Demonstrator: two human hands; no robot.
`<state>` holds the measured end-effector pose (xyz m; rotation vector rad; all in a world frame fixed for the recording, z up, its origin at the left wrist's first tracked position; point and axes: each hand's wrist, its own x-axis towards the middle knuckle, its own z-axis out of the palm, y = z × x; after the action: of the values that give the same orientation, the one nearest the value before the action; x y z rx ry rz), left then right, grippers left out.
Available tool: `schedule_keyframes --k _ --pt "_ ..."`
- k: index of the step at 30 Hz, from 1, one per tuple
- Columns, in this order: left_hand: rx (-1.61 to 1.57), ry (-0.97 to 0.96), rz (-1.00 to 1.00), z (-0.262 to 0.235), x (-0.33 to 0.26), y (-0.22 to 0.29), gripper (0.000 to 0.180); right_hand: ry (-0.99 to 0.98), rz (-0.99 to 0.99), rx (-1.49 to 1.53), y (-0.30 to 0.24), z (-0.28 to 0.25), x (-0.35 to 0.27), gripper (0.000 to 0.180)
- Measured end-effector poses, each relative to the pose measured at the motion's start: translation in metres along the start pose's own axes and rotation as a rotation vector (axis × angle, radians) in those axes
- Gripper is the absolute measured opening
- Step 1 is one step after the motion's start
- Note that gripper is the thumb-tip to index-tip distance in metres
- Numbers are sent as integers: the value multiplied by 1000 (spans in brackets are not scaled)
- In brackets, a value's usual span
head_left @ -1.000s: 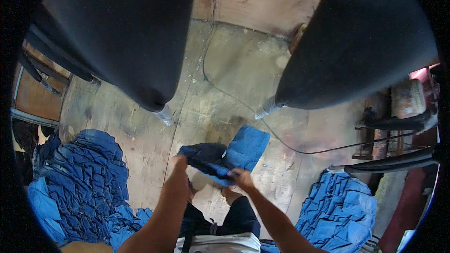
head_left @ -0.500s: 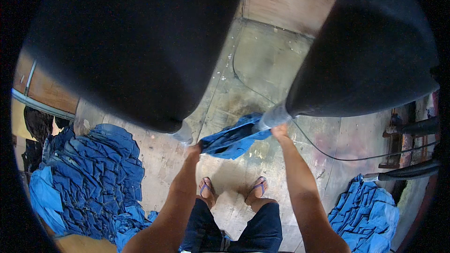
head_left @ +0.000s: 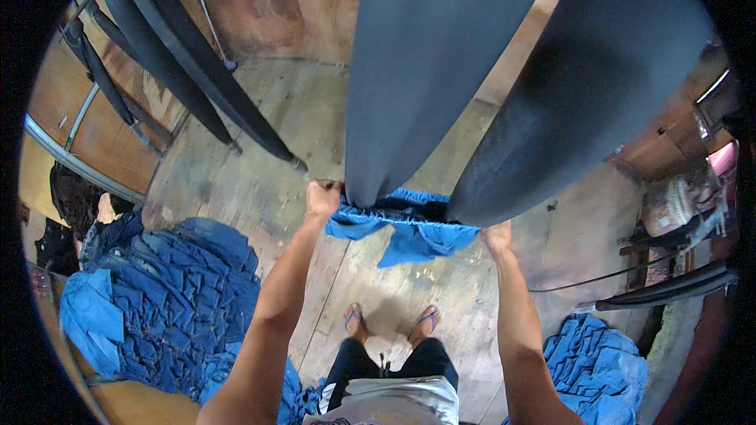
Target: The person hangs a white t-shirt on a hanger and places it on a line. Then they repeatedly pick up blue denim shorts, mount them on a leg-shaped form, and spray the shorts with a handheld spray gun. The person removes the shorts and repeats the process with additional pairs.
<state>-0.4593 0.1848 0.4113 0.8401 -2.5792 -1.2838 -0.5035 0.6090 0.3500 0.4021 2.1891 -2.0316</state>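
Between my two hands stretches a blue denim garment [head_left: 429, 241] with a frayed, lighter edge, its opening held wide and facing up. My left hand [head_left: 323, 197] is closed on one side of that edge, and my right hand [head_left: 496, 236] grips the opposite side. Two long dark leg-shaped forms hang down from above, a left form [head_left: 433, 71] and a right form [head_left: 575, 86]. Their narrow lower ends reach into the garment's opening, so the tips are hidden by the cloth.
A large heap of dark blue denim [head_left: 185, 299] lies at left, with a lighter blue piece [head_left: 93, 315] on its edge. Another denim pile [head_left: 594, 366] sits at lower right. Slim dark forms [head_left: 209, 63] hang at far left; a cable [head_left: 606, 279] runs along the right.
My hands have spread apart, widening the garment's opening. The dark forms' pale tips, visible before, are now inside it. The view has shifted, bringing more hanging forms in at left.
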Motion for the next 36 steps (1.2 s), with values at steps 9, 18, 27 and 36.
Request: schedule_keyframes --k 9,18,27,36 --pt "-238 29 153 45 5 103 29 212 -85 -130 -70 -56 3 15" --pt "-593 -163 445 -184 -24 458 39 -27 -618 312 -494 -124 -83 32" --pt "-216 687 1244 -205 -48 520 39 886 -1860 -656 -563 -95 -92 39" --pt "-289 657 1686 -172 3 509 30 848 -1619 -1075 -524 -71 -83 33"
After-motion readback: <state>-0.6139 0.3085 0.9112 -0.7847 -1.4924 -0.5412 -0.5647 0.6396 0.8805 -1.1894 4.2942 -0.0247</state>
